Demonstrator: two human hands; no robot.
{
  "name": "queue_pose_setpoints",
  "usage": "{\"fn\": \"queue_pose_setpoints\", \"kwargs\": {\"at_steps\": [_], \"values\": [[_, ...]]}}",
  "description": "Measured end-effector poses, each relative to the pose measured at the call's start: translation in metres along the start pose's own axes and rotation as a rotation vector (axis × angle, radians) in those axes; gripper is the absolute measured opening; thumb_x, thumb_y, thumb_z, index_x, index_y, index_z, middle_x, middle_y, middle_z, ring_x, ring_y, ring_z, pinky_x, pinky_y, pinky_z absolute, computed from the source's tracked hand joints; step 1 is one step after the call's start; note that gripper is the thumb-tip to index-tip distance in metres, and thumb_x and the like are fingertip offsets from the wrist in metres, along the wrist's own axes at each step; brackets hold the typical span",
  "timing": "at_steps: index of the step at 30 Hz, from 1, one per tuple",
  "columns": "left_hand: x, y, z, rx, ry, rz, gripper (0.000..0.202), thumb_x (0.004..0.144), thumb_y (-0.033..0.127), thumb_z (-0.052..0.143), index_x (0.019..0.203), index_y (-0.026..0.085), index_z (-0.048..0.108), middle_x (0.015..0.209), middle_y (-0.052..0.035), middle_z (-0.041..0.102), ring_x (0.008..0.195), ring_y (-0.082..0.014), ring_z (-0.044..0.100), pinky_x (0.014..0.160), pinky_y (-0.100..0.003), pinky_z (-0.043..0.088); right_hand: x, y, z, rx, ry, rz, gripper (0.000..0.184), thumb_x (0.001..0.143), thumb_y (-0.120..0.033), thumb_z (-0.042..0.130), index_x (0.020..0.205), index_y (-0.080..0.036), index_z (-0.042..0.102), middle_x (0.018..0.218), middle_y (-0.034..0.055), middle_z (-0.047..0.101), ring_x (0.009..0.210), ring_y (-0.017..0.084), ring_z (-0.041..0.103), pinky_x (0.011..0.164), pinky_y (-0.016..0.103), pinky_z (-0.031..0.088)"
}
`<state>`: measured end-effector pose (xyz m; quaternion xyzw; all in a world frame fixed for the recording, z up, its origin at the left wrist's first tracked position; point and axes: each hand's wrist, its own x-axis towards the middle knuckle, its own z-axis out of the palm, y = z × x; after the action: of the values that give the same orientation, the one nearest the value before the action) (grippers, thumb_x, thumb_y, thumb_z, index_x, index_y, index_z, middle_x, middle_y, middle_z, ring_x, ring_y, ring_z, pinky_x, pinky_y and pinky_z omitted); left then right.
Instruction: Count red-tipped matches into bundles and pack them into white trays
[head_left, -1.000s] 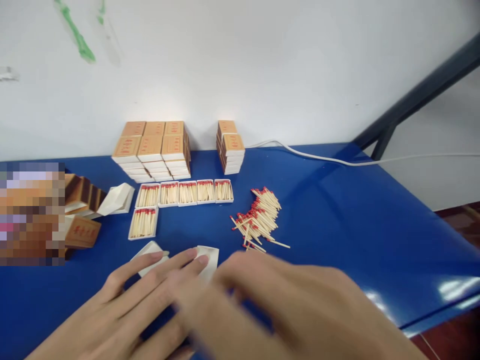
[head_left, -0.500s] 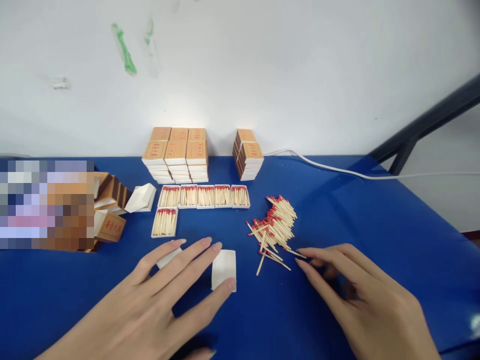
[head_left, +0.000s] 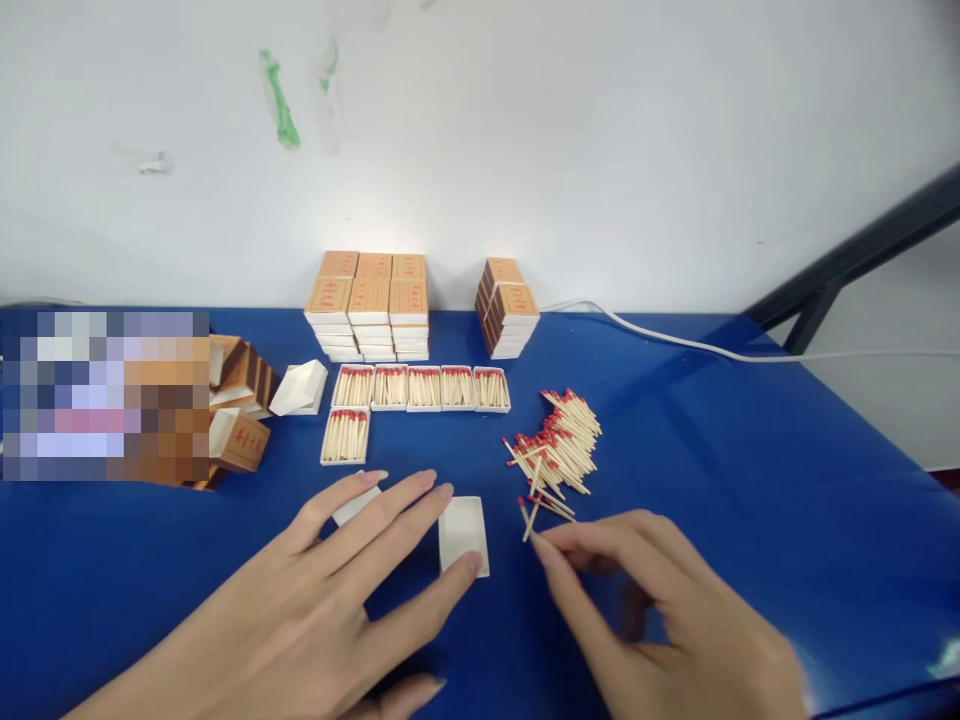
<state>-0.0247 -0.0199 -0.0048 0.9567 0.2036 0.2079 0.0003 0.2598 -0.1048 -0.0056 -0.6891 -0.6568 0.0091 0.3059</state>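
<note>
An empty white matchbox tray (head_left: 463, 525) lies on the blue table. Over its left side my left hand (head_left: 360, 590) is spread, the index fingertip on the lower right edge and the middle fingertip by the upper left corner. A white paper-like piece (head_left: 355, 506) is partly hidden under that hand's fingers. To the right, my right hand (head_left: 645, 600) pinches a red-headed match (head_left: 524, 512) by its plain end between thumb and index finger. Just beyond that hand is a loose pile of matches (head_left: 566, 445), with a few stray ones crossed at its near edge.
Several match-filled trays (head_left: 424, 388) stand in a row, one more tray (head_left: 345, 437) below its left end. Stacked matchboxes (head_left: 371, 300) and a smaller stack (head_left: 508, 305) sit against the wall. Further left are white trays (head_left: 300, 388), tumbled boxes (head_left: 244, 440) and a blurred patch. A white cable (head_left: 675, 340) runs right.
My right hand has moved left from the pile's right side toward the tray, carrying a match. My left hand keeps its place on the tray. The view has shifted slightly.
</note>
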Motion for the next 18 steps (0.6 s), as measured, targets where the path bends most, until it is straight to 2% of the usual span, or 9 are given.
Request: {"fn": "queue_pose_setpoints", "kwargs": {"at_steps": [3,6,10,15,18], "values": [[0.001,-0.001,0.000,0.010,0.002,0.007,0.053,0.119,0.054,0.069,0.164,0.027,0.074,0.170,-0.0136,0.073,0.170,-0.0327,0.055,0.149,-0.048,0.018,0.007,-0.014,0.024,0.007,0.051,-0.038,0.019,0.116,-0.030,0.072,0.099,-0.031,0.080,0.091,-0.0022,0.079,0.080,0.016,0.077,0.071,0.027,0.062],[0.001,0.000,-0.001,0.042,0.002,0.012,0.056,0.120,0.061,0.064,0.164,0.027,0.074,0.169,-0.0131,0.073,0.169,-0.0327,0.056,0.150,-0.048,0.018,0.011,-0.014,0.034,-0.022,0.068,-0.017,0.015,0.115,-0.033,0.075,0.101,-0.031,0.080,0.092,-0.0023,0.080,0.084,0.018,0.077,0.071,0.029,0.062],[-0.001,0.001,-0.001,0.051,-0.010,-0.005,0.060,0.119,0.064,0.066,0.168,0.028,0.071,0.176,-0.0121,0.068,0.174,-0.0311,0.053,0.153,-0.049,0.016,0.008,-0.009,0.026,-0.076,0.064,-0.005,0.016,0.115,-0.043,0.076,0.104,-0.032,0.080,0.091,-0.0018,0.079,0.083,0.019,0.077,0.064,0.028,0.061],[0.000,0.003,0.001,0.036,-0.007,-0.017,0.053,0.119,0.059,0.070,0.163,0.030,0.074,0.173,-0.0081,0.072,0.174,-0.0288,0.054,0.155,-0.048,0.012,0.002,-0.004,0.019,-0.203,0.083,0.007,0.028,0.117,-0.049,0.071,0.096,-0.031,0.077,0.082,-0.0006,0.073,0.074,0.019,0.073,0.056,0.028,0.057],[0.001,0.004,0.001,0.037,0.017,-0.017,0.047,0.121,0.054,0.067,0.159,0.029,0.076,0.170,-0.0069,0.074,0.173,-0.0266,0.056,0.156,-0.046,0.015,0.001,0.000,0.018,-0.257,0.069,0.015,0.031,0.116,-0.052,0.072,0.094,-0.031,0.076,0.084,0.0012,0.075,0.075,0.021,0.074,0.051,0.028,0.055]]}}
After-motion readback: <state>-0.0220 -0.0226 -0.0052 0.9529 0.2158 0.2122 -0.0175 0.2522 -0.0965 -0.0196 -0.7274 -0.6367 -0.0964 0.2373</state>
